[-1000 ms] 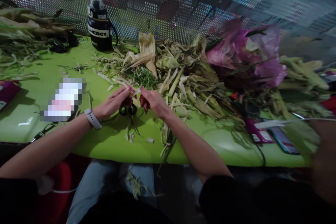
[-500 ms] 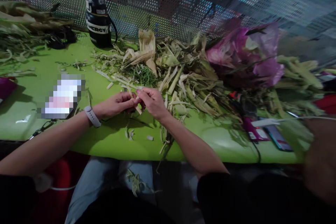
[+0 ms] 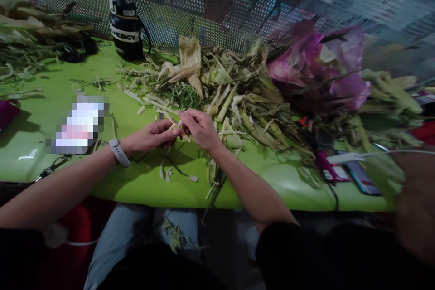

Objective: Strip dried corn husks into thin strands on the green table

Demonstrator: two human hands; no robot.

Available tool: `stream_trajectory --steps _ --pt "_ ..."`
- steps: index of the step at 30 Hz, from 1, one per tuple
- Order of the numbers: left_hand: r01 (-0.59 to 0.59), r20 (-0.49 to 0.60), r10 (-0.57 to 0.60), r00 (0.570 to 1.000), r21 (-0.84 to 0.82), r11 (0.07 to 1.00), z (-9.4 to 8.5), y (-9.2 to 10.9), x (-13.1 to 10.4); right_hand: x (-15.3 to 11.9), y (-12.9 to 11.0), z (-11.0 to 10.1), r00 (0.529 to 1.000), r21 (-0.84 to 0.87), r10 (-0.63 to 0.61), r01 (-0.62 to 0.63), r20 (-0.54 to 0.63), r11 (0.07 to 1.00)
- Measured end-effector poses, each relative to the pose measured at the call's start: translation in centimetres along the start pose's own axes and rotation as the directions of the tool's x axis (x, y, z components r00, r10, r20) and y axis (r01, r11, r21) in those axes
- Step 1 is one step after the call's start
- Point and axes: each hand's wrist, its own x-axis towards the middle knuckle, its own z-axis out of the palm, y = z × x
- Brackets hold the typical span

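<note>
My left hand (image 3: 152, 136), a pale watch on its wrist, is closed with thumb and fingers pinching a narrow pale strip of corn husk (image 3: 169, 118). Close against it, my right hand (image 3: 201, 131) pinches the same bundle of strips between thumb and forefinger. The fingertips of both hands nearly touch, and the lower fingers are partly hidden. Just behind them lies a small tangle of green shreds (image 3: 186, 95). A heap of dry corn husks (image 3: 251, 99) spreads behind and to the right of my hands.
On the green table (image 3: 136, 188) stand a black bottle (image 3: 126, 31) at the back and a phone with a blurred screen (image 3: 78, 127) at left. A pink plastic bag (image 3: 316, 63) and another phone (image 3: 363, 179) are at right. Behind rises a perforated metal panel (image 3: 170, 13).
My right hand has shifted slightly up and right, and its fingers have turned a little. The husk end that hung below my fingers now shows less. Both hands keep their grip.
</note>
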Motion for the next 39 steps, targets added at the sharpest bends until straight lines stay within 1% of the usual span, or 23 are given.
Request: stream_trajectory --steps 2,5,7,8,10,11,12,14,16,18,19,20,21,23,25,27,30,34,37,39 --pt "-0.028 -0.055 0.026 0.998 -0.043 0.999 0.0 0.0 0.1 0.1 0.0 -0.1 1.0 0.046 0.02 -0.02 -0.005 0.999" --pt "-0.07 -0.154 0.053 0.987 -0.108 0.992 -0.2 -0.2 0.3 0.7 0.4 -0.3 0.993 0.14 0.09 -0.079 -0.075 0.987" --pt "-0.069 -0.216 0.044 0.976 -0.11 0.992 -0.4 -0.2 0.5 1.1 0.8 -0.4 0.983 0.16 0.138 -0.118 -0.122 0.98" --pt "-0.061 -0.243 0.035 0.97 -0.099 0.993 -0.4 -0.2 0.5 1.3 1.0 -0.5 0.979 0.147 0.141 -0.119 -0.147 0.982" --pt "-0.045 -0.298 0.017 0.955 -0.087 0.995 -0.4 0.0 0.6 1.4 1.2 -0.7 0.976 0.075 0.077 -0.063 -0.206 0.995" --pt "-0.035 -0.318 0.004 0.948 -0.091 0.995 -0.4 0.1 0.7 1.4 1.2 -0.7 0.975 0.015 0.014 -0.011 -0.221 1.0" --pt "-0.023 -0.333 -0.012 0.943 -0.101 0.995 -0.3 0.2 0.7 1.3 1.1 -0.8 0.975 -0.06 -0.06 0.049 -0.212 0.997" --pt "-0.006 -0.345 -0.037 0.938 -0.121 0.993 -0.2 0.3 0.8 1.0 0.9 -0.8 0.973 -0.213 -0.195 0.166 -0.126 0.963" --pt "-0.003 -0.343 -0.038 0.939 -0.118 0.993 -0.2 0.4 0.8 0.9 0.7 -0.8 0.958 -0.326 -0.286 0.258 -0.039 0.91" --pt "-0.021 -0.34 -0.014 0.94 -0.099 0.995 -0.3 0.3 0.8 0.8 0.6 -0.8 0.944 -0.369 -0.33 0.303 -0.009 0.878" --pt "-0.034 -0.338 0.002 0.941 -0.089 0.995 -0.4 0.3 0.8 0.9 0.7 -0.7 0.944 -0.362 -0.33 0.304 -0.012 0.881" --pt "-0.049 -0.333 0.02 0.943 -0.081 0.996 -0.5 0.2 0.8 0.9 0.8 -0.7 0.951 -0.331 -0.309 0.286 -0.016 0.899" --pt "-0.066 -0.324 0.039 0.945 -0.075 0.995 -0.7 0.1 0.8 1.0 0.8 -0.7 0.966 -0.272 -0.259 0.246 -0.014 0.93" --pt "-0.101 -0.303 0.077 0.95 -0.066 0.993 -0.9 0.1 0.8 1.0 1.0 -0.6 0.994 -0.095 -0.107 0.107 0.012 0.99" --pt "-0.133 -0.287 0.11 0.952 -0.06 0.989 -1.0 0.0 0.8 1.0 1.0 -0.5 0.997 0.082 0.036 -0.041 0.063 0.996" --pt "-0.154 -0.277 0.133 0.952 -0.055 0.986 -1.1 0.0 0.8 1.0 0.9 -0.5 0.99 0.187 0.109 -0.124 0.087 0.975" --pt "-0.148 -0.276 0.124 0.953 -0.066 0.987 -1.1 -0.1 0.8 1.2 0.6 -0.8 0.989 0.247 0.128 -0.144 0.08 0.958" --pt "-0.109 -0.306 0.075 0.949 -0.093 0.99 -1.2 -0.3 0.7 1.6 0.6 -1.3 0.99 0.264 0.118 -0.133 0.072 0.955" --pt "-0.119 -0.332 0.095 0.938 -0.053 0.991 -1.2 -0.5 0.6 1.6 0.5 -1.1 0.989 0.249 0.14 -0.15 0.055 0.957" --pt "-0.119 -0.32 0.114 0.94 0.004 0.993 -1.2 -0.5 0.7 1.5 0.5 -0.9 0.987 0.237 0.144 -0.156 0.066 0.959"
